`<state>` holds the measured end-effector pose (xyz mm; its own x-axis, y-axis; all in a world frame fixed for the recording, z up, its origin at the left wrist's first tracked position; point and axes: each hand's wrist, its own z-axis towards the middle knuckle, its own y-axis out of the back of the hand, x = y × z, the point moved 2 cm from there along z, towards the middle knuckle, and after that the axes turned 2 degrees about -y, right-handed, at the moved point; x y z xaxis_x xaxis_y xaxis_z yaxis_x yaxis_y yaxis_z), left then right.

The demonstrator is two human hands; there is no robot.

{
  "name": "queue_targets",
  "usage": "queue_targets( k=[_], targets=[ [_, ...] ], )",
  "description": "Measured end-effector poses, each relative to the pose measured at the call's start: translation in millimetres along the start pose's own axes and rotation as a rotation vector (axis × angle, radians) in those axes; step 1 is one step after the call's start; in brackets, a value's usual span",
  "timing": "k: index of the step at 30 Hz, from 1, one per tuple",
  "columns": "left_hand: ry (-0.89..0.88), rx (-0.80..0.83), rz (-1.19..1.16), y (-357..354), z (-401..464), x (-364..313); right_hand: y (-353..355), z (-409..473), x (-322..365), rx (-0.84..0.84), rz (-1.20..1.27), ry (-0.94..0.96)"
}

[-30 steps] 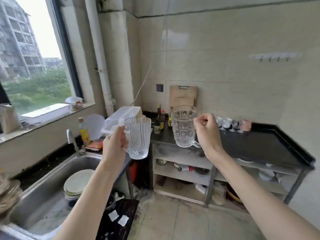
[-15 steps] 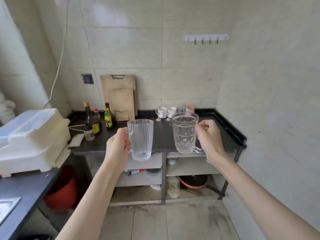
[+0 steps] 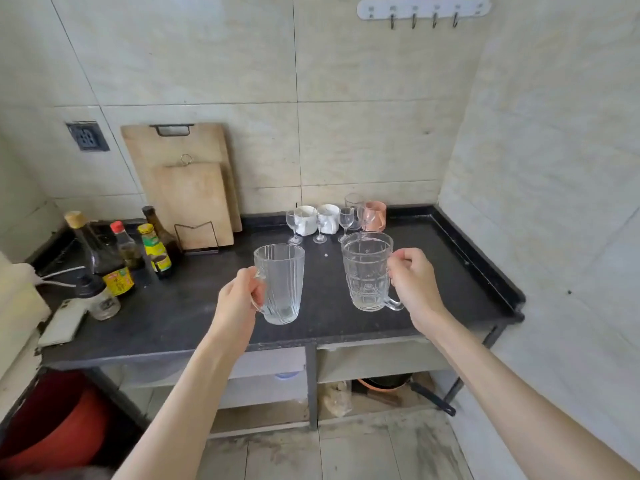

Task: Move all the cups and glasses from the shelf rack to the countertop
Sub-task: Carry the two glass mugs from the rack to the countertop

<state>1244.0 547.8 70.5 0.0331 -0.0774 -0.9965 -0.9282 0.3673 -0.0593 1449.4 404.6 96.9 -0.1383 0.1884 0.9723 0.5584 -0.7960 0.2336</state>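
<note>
My left hand (image 3: 239, 299) grips the handle of a tall ribbed glass mug (image 3: 281, 284), held upright above the black countertop (image 3: 194, 306). My right hand (image 3: 414, 282) grips the handle of a dimpled glass mug (image 3: 366, 271), also upright over the counter, to the right of the first. At the back of the counter stand two white cups (image 3: 306, 220), three small wine glasses (image 3: 294, 226), a clear glass (image 3: 353, 202) and a pink cup (image 3: 374, 214).
Sauce bottles (image 3: 156, 251) and a small jar (image 3: 100, 299) crowd the counter's left side. Two wooden cutting boards (image 3: 190, 195) lean on the tiled wall. A raised lip edges the counter's right side. Shelves with a pan (image 3: 391, 382) lie below; a red bucket (image 3: 55, 420) sits lower left.
The view swung from the sink and window to the black counter and came closer. Both mugs, still held by their handles, now hang over the counter's front middle.
</note>
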Motion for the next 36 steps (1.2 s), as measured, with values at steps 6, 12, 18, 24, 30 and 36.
queue_targets(
  k=[6, 12, 18, 24, 30, 36],
  targets=[
    [0.108, -0.036, 0.071, -37, 99, 41, -40, 116, -38, 0.111, -0.024, -0.107],
    [0.261, -0.061, 0.081, -75, 193, 82, -84, 229, -75, 0.289, -0.047, -0.248],
    [0.458, -0.054, 0.003, -97, 252, 120, -118, 305, -107, 0.483, -0.189, -0.285],
    [0.470, -0.066, 0.048, -105, 307, 146, -152, 350, -141, 0.514, -0.150, -0.399],
    [0.459, -0.002, 0.034, -108, 346, 172, -181, 375, -164, 0.498, -0.094, -0.544],
    [0.506, 0.020, -0.027, -104, 371, 192, -206, 391, -178, 0.542, -0.080, -0.624]
  ],
)
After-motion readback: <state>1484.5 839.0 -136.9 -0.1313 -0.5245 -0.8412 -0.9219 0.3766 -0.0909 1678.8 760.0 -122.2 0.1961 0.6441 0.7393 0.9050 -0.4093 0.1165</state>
